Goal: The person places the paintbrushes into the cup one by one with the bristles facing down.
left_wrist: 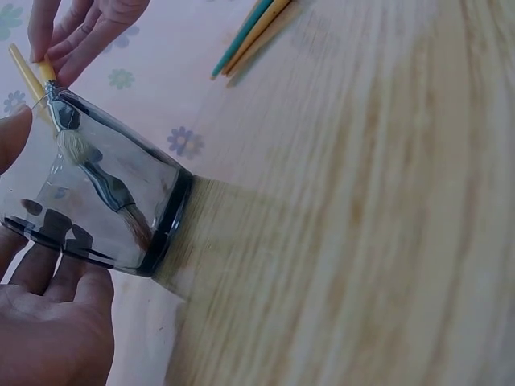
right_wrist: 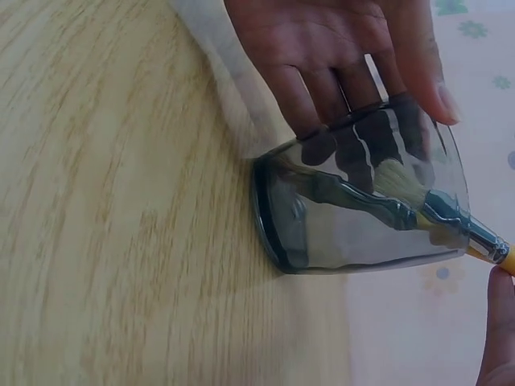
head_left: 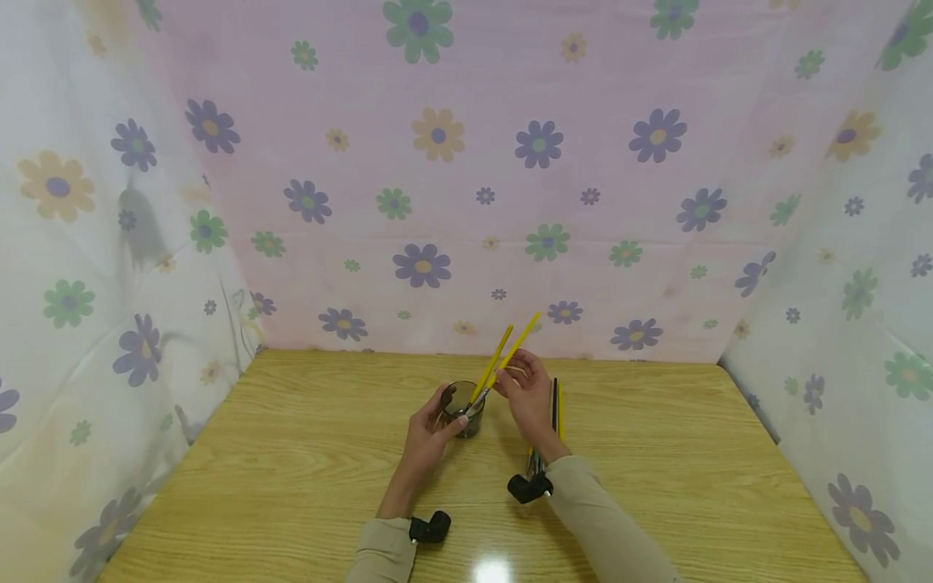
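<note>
My left hand holds a clear, dark-tinted glass from the side, fingers and thumb around it, its base close over the table. Inside leans one yellow-handled paintbrush, brown bristles near the bottom. My right hand pinches a second yellow-handled paintbrush low on its handle. Its pale bristles point down inside the upper part of the glass. In the right wrist view, a fingertip shows at that brush's handle, just outside the rim.
More paintbrushes, with dark and yellow handles, lie on the wooden table beneath and beside my right wrist. A teal handle shows among them in the left wrist view. Flower-patterned cloth hangs behind the table and along both sides.
</note>
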Action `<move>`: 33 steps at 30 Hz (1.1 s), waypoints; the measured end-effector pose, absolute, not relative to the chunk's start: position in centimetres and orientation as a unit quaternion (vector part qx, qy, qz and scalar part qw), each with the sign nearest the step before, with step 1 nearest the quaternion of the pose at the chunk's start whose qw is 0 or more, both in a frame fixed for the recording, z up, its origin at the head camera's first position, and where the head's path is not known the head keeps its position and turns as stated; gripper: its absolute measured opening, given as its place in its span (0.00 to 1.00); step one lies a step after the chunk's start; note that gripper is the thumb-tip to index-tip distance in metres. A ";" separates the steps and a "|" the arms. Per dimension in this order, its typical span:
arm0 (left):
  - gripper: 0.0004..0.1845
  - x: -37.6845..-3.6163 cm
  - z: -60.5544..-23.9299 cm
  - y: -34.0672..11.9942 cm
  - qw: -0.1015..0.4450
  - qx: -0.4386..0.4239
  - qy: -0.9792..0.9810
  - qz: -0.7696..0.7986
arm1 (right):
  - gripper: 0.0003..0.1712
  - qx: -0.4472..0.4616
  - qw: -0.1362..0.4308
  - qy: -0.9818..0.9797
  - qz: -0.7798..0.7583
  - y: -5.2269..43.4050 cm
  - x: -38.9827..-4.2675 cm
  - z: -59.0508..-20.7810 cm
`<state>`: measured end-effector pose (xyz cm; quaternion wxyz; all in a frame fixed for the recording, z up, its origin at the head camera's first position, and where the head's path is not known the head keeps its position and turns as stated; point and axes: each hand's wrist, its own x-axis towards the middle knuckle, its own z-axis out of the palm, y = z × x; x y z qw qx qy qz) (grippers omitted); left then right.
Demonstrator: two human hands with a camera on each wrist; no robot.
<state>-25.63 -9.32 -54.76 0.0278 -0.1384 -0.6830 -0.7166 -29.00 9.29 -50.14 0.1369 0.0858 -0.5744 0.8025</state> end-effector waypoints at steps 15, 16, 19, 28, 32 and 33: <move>0.38 -25.7 -54.8 -9.2 0.027 -0.123 -0.685 -0.717 | 0.20 0.100 0.135 -0.598 0.784 8.5 -28.8 -51.0; 0.38 -25.7 -54.8 -9.3 0.026 -0.122 -0.684 -0.718 | 0.20 0.101 0.134 -0.599 0.783 8.5 -28.8 -51.1; 0.38 -25.7 -54.8 -9.3 0.024 -0.122 -0.681 -0.722 | 0.19 0.103 0.133 -0.601 0.781 8.6 -28.8 -51.2; 0.38 -25.9 -54.8 -9.1 0.025 -0.120 -0.676 -0.727 | 0.21 0.100 0.128 -0.605 0.780 9.1 -28.2 -51.7; 0.38 -25.8 -54.8 -9.1 0.028 -0.124 -0.674 -0.727 | 0.22 0.088 0.121 -0.607 0.781 9.4 -27.9 -51.8; 0.39 -25.8 -54.8 -9.2 0.028 -0.126 -0.674 -0.727 | 0.21 0.086 0.119 -0.606 0.781 9.4 -27.9 -51.9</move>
